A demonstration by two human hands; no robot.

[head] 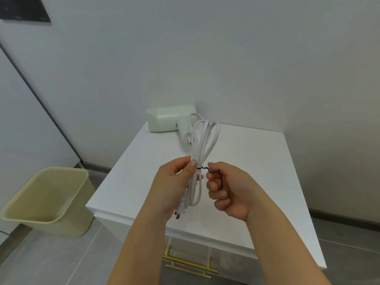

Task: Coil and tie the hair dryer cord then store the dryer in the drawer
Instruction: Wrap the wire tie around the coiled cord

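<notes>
From the head camera we see our left hand [174,183] gripping the coiled white cord [203,145] at its middle, with the plug [181,212] hanging below the palm. Our right hand [229,191] is curled and pinches the end of a thin black tie [202,168] wrapped round the bundle. Both are above the front of the counter [257,161]. The pale green hair dryer [170,120] lies at its far left corner, by the wall. Gold drawer handles [189,264] show below the front edge, and a yellow bin [47,200] stands on the floor to the left.
</notes>
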